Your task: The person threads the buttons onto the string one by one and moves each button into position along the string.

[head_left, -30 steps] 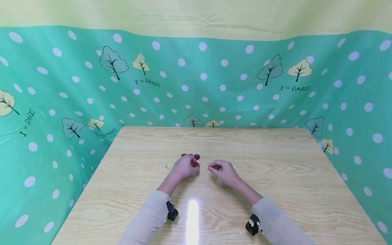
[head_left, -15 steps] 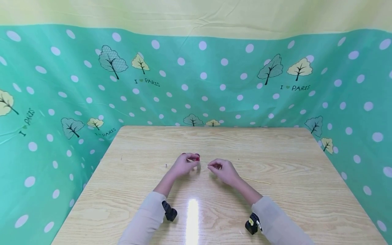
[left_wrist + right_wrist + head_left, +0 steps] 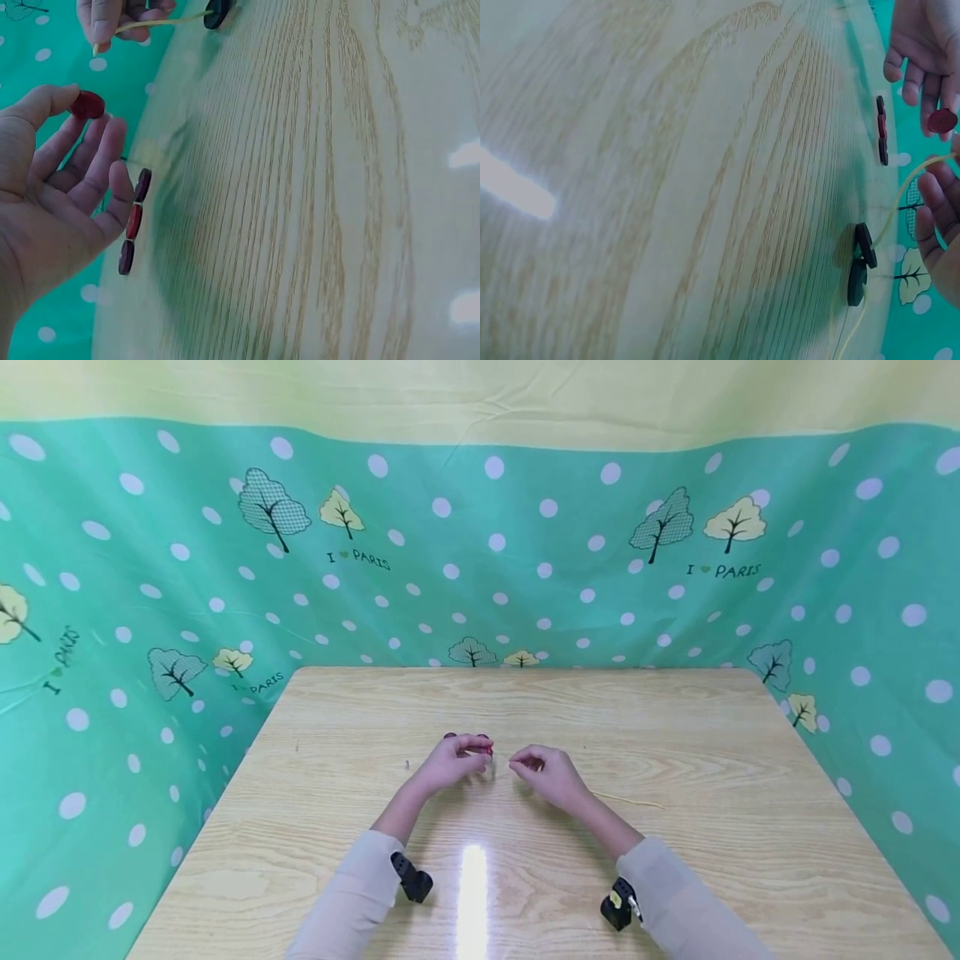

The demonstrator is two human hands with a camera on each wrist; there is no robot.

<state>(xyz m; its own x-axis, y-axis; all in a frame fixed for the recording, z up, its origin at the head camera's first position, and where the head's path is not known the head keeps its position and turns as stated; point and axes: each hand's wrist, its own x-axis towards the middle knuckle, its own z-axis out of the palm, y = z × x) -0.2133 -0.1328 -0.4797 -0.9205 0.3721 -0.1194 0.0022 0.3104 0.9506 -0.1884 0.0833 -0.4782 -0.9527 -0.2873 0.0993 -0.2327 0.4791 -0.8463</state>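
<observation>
My left hand (image 3: 450,766) pinches a red disc-shaped bead (image 3: 88,105) between thumb and index finger, its other fingers fanned out. Facing it from the right, my right hand (image 3: 551,774) pinches a yellow cord (image 3: 161,22) near its end, and a short tip sticks out past the fingertips. The bead and the cord tip are a small gap apart. Below the right hand, two black disc beads (image 3: 865,244) lie on the table, and the cord runs from them up to the fingers. Most of the right hand is out of frame in the right wrist view.
A row of three beads, two dark purple and one red (image 3: 133,222), rests on the wooden table (image 3: 337,710) behind my left hand. A tiny grey piece (image 3: 407,764) lies left of it. The cord's tail (image 3: 626,798) trails right. A green dotted curtain (image 3: 510,560) hangs around the table.
My left hand has shifted slightly away from me and turned, bringing the red bead farther forward at its fingertips. The right hand has stayed nearly still with the cord.
</observation>
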